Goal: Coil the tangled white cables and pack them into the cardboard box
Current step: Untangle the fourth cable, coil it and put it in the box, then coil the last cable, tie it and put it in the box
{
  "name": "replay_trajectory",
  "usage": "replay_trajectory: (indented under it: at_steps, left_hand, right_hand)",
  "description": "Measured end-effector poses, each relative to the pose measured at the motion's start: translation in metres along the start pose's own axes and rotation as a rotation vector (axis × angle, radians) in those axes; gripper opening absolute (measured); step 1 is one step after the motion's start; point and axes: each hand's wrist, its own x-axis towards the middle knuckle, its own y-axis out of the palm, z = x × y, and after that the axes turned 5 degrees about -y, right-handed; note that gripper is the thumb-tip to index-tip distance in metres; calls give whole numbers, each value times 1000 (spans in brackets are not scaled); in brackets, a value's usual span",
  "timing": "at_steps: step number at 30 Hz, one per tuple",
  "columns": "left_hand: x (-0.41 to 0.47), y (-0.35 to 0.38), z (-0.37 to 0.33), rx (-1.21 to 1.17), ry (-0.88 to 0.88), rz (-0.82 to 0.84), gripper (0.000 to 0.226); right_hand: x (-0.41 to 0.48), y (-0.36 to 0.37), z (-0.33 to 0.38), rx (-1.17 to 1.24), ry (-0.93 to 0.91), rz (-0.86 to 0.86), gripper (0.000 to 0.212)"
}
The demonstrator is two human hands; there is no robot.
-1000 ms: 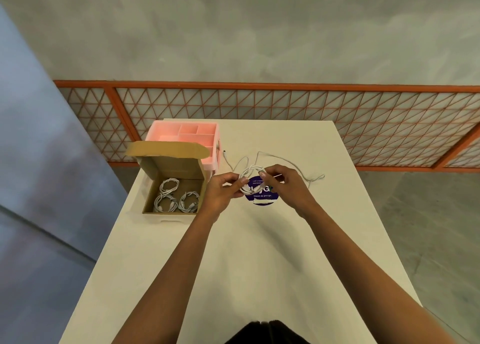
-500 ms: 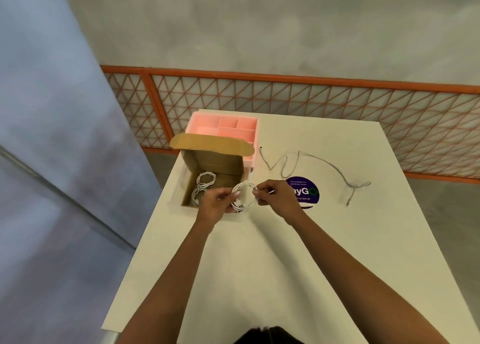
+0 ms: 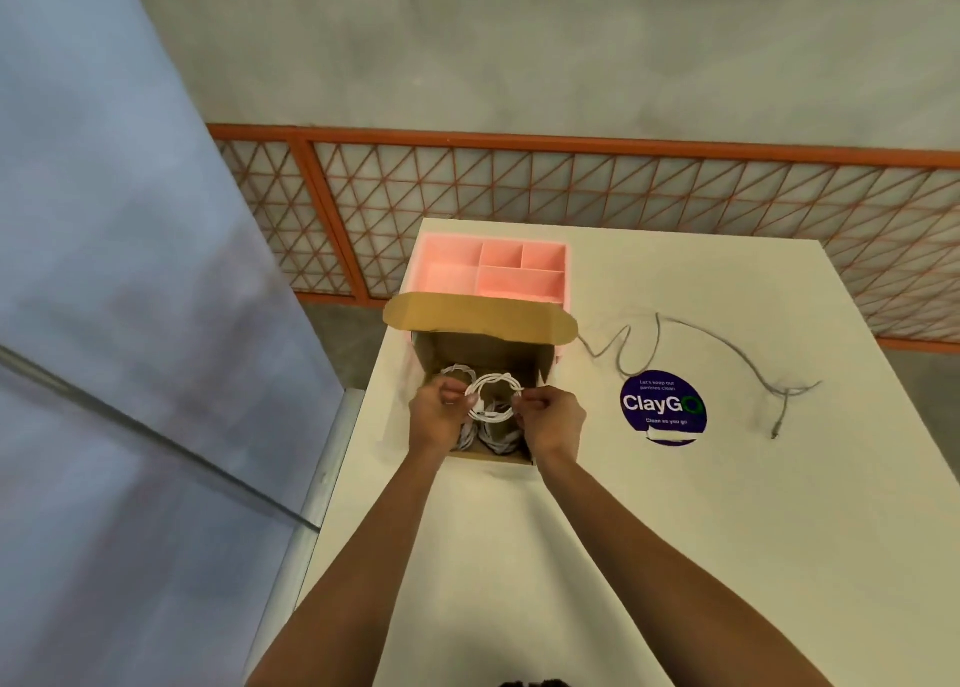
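A coiled white cable (image 3: 493, 395) hangs over the open cardboard box (image 3: 480, 346), pinched on both sides. My left hand (image 3: 439, 416) grips its left edge and my right hand (image 3: 550, 419) grips its right edge. Other white coils lie inside the box, one (image 3: 457, 372) at the back left and more (image 3: 498, 439) partly hidden under my hands. The box's lid flap (image 3: 478, 317) stands open at the back. A loose grey-white cable (image 3: 727, 354) sprawls uncoiled on the white table (image 3: 675, 530) to the right.
A pink divided organiser tray (image 3: 493, 273) sits right behind the box. A round purple ClayGo sticker (image 3: 664, 410) is on the table right of my hands. The table's left edge runs close to the box; an orange lattice railing (image 3: 571, 193) stands beyond.
Both hands carried the coiled cable left from above the sticker to above the box. The view swung left, and the loose cable stayed on the table.
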Motion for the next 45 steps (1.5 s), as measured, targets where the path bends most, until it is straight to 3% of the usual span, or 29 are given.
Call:
replay_trajectory:
  at_steps: [8, 17, 23, 31, 41, 45]
  left_hand:
    - [27, 16, -4, 187, 24, -13, 20]
    - [36, 25, 1, 308, 31, -23, 4]
    - [33, 30, 5, 382, 60, -97, 12]
    - [20, 28, -1, 486, 79, -107, 11]
    - [-8, 37, -10, 596, 131, -141, 20]
    - [-33, 55, -8, 613, 265, -155, 28]
  right_hand:
    - [6, 14, -1, -157, -59, -76, 15]
    - [12, 32, 12, -404, -90, 158, 27]
    - [19, 43, 7, -474, -40, 295, 36]
    - [15, 34, 6, -519, -139, 353, 46]
    - [3, -11, 1, -414, -382, 257, 28]
    - [9, -43, -12, -387, -434, 264, 28]
